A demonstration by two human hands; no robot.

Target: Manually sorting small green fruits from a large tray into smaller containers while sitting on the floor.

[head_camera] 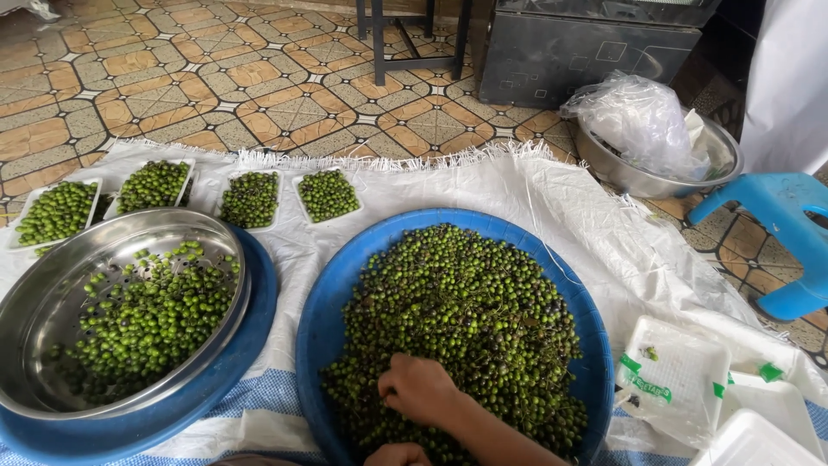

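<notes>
A big blue basin (pixel 338 274) in front of me is heaped with small green berries (pixel 461 302) on bits of stem. My right hand (pixel 418 388) lies knuckles-up on the near side of the heap, its fingers curled down into the berries, with the forearm coming in from the lower right. Only the top of my left hand (pixel 397 455) shows at the bottom edge, against the same heap; its fingers are hidden.
To the left, a perforated steel bowl (pixel 52 293) part full of berries sits in a second blue basin (pixel 259 324). Several white trays of berries (pixel 250 198) line the far edge of the white sheet (pixel 552 198). Empty foam trays (pixel 677 380), a steel bowl with a plastic bag (pixel 642 121) and a blue stool (pixel 785 224) are on the right.
</notes>
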